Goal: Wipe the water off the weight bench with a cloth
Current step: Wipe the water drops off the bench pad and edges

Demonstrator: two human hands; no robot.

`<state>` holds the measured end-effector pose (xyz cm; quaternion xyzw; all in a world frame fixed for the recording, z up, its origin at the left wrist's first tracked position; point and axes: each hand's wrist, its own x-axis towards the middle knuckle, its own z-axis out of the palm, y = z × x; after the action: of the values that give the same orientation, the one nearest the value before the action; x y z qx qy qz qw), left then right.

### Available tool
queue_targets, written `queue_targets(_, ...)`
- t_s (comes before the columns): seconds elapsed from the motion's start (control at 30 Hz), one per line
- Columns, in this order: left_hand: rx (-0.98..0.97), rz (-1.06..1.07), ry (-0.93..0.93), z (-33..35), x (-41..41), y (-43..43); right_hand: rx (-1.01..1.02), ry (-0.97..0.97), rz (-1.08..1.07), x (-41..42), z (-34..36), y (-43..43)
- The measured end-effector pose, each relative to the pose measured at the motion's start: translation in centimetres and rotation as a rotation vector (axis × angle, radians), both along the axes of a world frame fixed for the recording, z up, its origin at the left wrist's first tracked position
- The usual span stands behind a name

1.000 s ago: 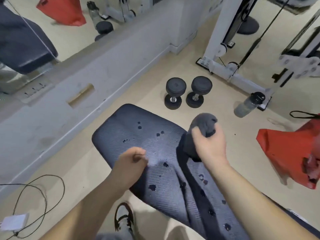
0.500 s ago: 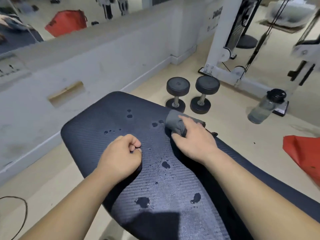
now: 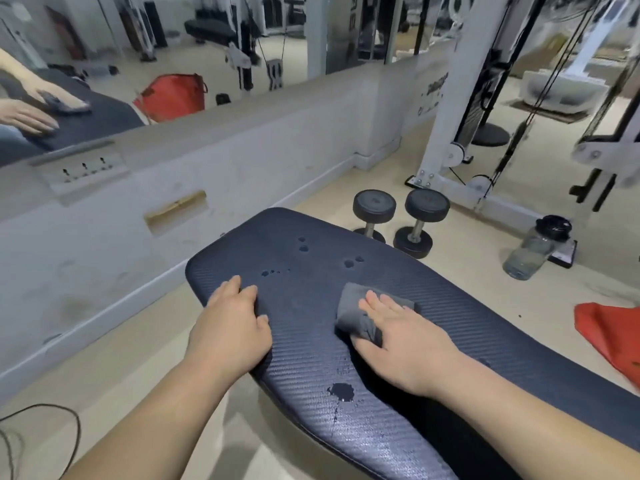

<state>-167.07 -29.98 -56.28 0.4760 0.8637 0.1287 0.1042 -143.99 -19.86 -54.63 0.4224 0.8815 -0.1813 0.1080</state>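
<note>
"Several wet spots were on the pad, weren't they? How far along did the wiping look?"

"Barely begun, I'd judge. The cloth (image 3: 360, 317), a small grey folded one that looked soft and napped like microfibre, lay on the middle of the weight bench (image 3: 450, 306). The right hand (image 3: 405, 337) pressed it down with flat, straight fingers. Not one bead was under it."

"And the water itself?"

"One dark puddle (image 3: 341, 391) sat near the front with thin trickles below it. Small beads (image 3: 303, 244) stood at the far end, a pair (image 3: 353, 262) just beyond the cloth, and a row of specks (image 3: 268, 272) ahead of the left hand (image 3: 232, 327). All of that was yet to be wiped."

"What was that hand doing?"

"It held nothing. It rested palm down on the pad's left edge, fingers relaxed, probably steadying the bench."

"And the pad's surface?"

"Dark navy, with rounded corners and a fine ribbed weave like textured vinyl. The water beaded on it, so it likely soaked nothing up."

"Anything around it?"

"Two black round-headed dumbbells (image 3: 394, 216) stood on the pale floor beyond the bench, a clear bottle with a black cap (image 3: 535, 247) to their right, a red bag (image 3: 613, 334) at the right edge, and a white cable machine (image 3: 446, 133) behind."
</note>
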Motion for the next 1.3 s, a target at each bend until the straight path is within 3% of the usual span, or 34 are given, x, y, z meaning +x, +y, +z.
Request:
queue_targets(0.33,0.059,0.035,-0.167,-0.9,-3.1,-0.9,0.201,0.021,-0.277,-10.8,-2.9,12.0)
queue_targets(0.43,0.135,0.045,-0.195,-1.5,-4.4,-1.1,0.246,0.003,-0.11,-13.9,-3.4,9.4)
queue_targets(0.57,0.141,0.078,-0.171,-2.7,-5.9,-1.1,0.134,0.058,0.218,-14.4,-2.5,1.7)
queue_targets(0.67,0.159,0.076,-0.175,-3.1,-6.1,-1.0,0.134,0.094,0.313,-13.4,-2.9,1.5)
queue_targets(0.73,0.174,0.077,-0.188,-3.2,-6.1,-1.0,0.169,0.09,0.286,-14.4,-2.9,4.7)
queue_targets(0.87,0.197,0.095,-0.233,-3.2,-6.6,-1.4,0.233,0.054,0.038,-19.6,-3.7,12.0)
queue_targets(0.97,0.225,0.139,-0.234,-3.2,-7.0,-1.7,0.288,0.012,-0.061,-22.6,-5.0,12.5)
queue_targets(1.3,0.329,0.251,-0.238,-3.7,-8.2,-1.7,0.127,0.049,0.481,-17.0,-2.9,0.0)
